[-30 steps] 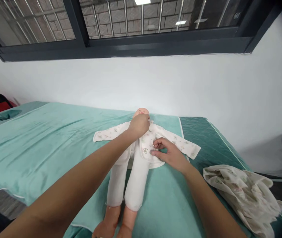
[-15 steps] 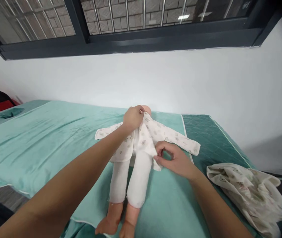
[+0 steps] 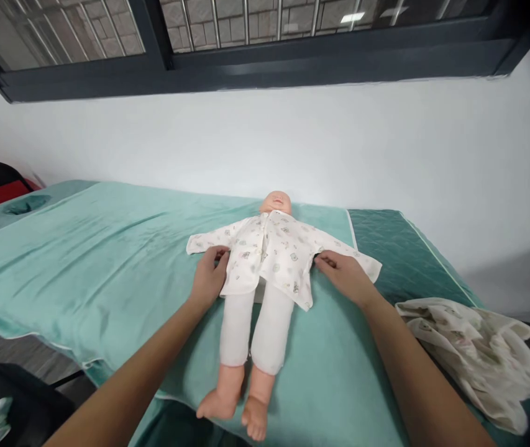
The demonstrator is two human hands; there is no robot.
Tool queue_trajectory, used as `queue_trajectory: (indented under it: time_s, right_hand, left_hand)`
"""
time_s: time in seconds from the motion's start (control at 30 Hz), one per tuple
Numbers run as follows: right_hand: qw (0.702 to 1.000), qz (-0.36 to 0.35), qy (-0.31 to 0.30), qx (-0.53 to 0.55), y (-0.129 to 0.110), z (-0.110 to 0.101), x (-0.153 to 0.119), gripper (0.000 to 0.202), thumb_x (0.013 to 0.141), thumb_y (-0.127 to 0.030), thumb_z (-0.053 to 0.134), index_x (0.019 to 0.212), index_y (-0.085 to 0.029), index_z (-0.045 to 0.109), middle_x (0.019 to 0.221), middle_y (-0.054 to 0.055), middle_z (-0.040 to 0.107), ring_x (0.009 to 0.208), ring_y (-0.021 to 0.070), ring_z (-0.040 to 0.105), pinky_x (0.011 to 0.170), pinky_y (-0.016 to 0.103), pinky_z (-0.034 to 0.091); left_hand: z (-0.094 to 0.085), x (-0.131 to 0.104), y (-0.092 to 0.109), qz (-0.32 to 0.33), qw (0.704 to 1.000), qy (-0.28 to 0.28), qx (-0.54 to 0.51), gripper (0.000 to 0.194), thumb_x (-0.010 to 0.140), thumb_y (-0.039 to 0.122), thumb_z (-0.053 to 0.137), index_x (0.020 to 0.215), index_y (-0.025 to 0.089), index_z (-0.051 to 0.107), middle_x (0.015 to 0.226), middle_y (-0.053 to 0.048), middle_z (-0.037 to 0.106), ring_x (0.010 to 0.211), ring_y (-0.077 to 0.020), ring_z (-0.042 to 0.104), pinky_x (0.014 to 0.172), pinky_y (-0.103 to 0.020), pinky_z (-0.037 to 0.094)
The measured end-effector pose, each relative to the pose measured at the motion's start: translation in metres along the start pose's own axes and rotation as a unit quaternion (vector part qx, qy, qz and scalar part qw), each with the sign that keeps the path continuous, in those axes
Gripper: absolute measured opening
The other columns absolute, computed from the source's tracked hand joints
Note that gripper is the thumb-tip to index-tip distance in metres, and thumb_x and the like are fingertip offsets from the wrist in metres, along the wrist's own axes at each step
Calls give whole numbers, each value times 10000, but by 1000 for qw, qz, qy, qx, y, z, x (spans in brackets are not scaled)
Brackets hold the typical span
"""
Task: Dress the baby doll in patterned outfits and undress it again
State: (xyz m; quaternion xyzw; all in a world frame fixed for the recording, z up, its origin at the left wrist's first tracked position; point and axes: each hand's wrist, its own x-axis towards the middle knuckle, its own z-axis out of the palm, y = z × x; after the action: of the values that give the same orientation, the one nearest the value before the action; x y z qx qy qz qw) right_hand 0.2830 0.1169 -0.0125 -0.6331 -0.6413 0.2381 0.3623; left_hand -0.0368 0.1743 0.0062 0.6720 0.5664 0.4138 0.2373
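Observation:
A baby doll [image 3: 276, 202] lies on its back with its head toward the wall. It has on a white printed baby shirt [image 3: 287, 248], whose sleeves spread out to both sides and whose front panels lie over the chest. White leggings [image 3: 271, 329] cover its legs, leaving the feet bare. My left hand [image 3: 209, 276] is closed at the shirt's left side, just under the sleeve. On the opposite side my right hand [image 3: 345, 276] pinches at the shirt's edge below the other sleeve. The fingertips of both hands are partly hidden.
The doll lies on a turquoise cloth [image 3: 106, 248] over a padded table with a dark green quilted end [image 3: 386, 239]. A crumpled pale cloth [image 3: 474, 354] lies at the right. A white wall [image 3: 265, 143] and a barred window stand behind. A black chair [image 3: 17, 397] is at lower left.
My left hand has let go of the collar and come down to the shirt's left side. The shirt front now lies flat, the doll's head shows, and my right hand has moved up toward the underarm.

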Motion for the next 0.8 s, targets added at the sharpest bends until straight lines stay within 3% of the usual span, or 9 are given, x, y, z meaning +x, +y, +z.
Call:
queue_trajectory:
  time_s: [0.1, 0.27, 0.4, 0.47, 0.53, 0.67, 0.8]
  right_hand:
    - [998, -7, 63, 13, 7, 6, 3, 150, 864, -333, 551, 930, -256, 661, 952, 30, 711, 912, 232, 650, 840, 392, 476]
    - [993, 9, 107, 55, 13, 16, -2, 222, 816, -365, 605, 989, -236, 657, 992, 48, 698, 936, 236, 637, 922, 440, 476]
    - [989, 25, 127, 69, 5, 26, -20, 239, 829, -422, 631, 972, -242, 698, 1063, 57, 700, 995, 252, 623, 982, 464, 448]
    - [976, 61, 143, 151, -6, 33, -29, 258, 833, -456, 649, 978, -249, 702, 1055, 52, 705, 1005, 251, 633, 988, 454, 461]
    - [944, 101, 146, 277, -18, 42, -32, 268, 828, -478, 667, 982, -261, 699, 1052, 47, 712, 994, 249, 653, 960, 439, 498]
    - [890, 118, 78, 434, -38, 59, -16, 305, 858, -488, 629, 1046, -258, 696, 1054, 71, 728, 979, 272, 680, 841, 424, 562]
    - [894, 127, 78, 422, -40, 67, 13, 388, 875, -500, 569, 1130, -227, 676, 1027, 70, 747, 954, 283, 702, 805, 427, 575]
  left_hand:
    - [-10, -28, -15, -37, 998, -36, -30, 255, 885, 375, 472, 966, 235, 669, 922, -20, 718, 848, -204, 638, 763, -312, 477]
    - [-18, -44, -9, -15, 991, -101, -85, 260, 872, 374, 485, 959, 244, 693, 902, -4, 725, 823, -202, 639, 745, -293, 475]
    - [-23, -41, -14, 7, 982, -158, -102, 307, 882, 378, 478, 681, 209, 638, 651, 16, 626, 664, -162, 566, 629, -257, 421]
    - [-22, -31, -18, -23, 984, -127, -123, 370, 888, 443, 481, 640, 198, 606, 617, 13, 600, 636, -153, 547, 604, -253, 413]
    - [-16, -17, -18, -80, 976, -104, -172, 369, 873, 510, 506, 751, 194, 652, 719, -6, 663, 674, -162, 583, 612, -258, 444]
    - [3, 10, -7, -174, 898, -191, -355, 427, 826, 550, 603, 1018, 176, 679, 1002, -81, 731, 832, -191, 665, 740, -299, 523]
    - [18, 24, 2, -213, 828, -226, -468, 396, 806, 488, 682, 1016, 153, 677, 1033, -114, 734, 862, -197, 681, 769, -306, 536]
